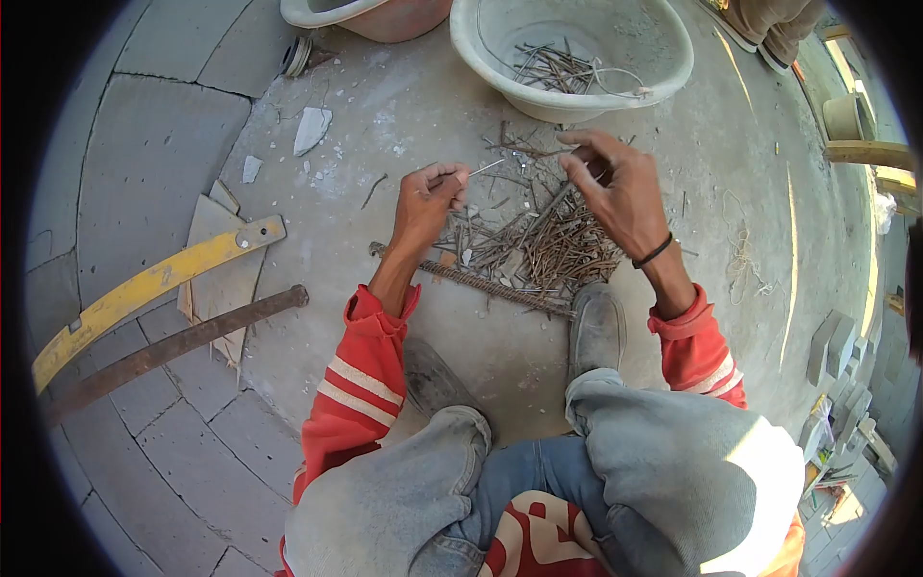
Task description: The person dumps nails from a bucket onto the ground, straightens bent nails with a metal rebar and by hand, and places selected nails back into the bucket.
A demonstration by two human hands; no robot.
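Observation:
My left hand (429, 197) is closed with its fingertips pinching a thin, shiny nail (487, 167) that points up and to the right. Over the right side of a heap of rusty nails (548, 245) hovers my right hand (620, 188), fingers curved and apart, with nothing visible between them. The heap lies on the concrete floor between my hands, mixed with small chips and debris. Along its near edge runs a ribbed steel bar (471, 280), its right end by my shoe. Beyond the heap stands a pale basin (575, 99) with more nails (558, 69) in it.
A second, reddish basin (399, 21) stands at the far left. Left of me are a yellow metal bar (163, 276), a rusty pipe (183, 348) and grey blocks (154, 144). Another person's shoes (760, 48) show at the top right. Stone pieces (835, 346) lie at right.

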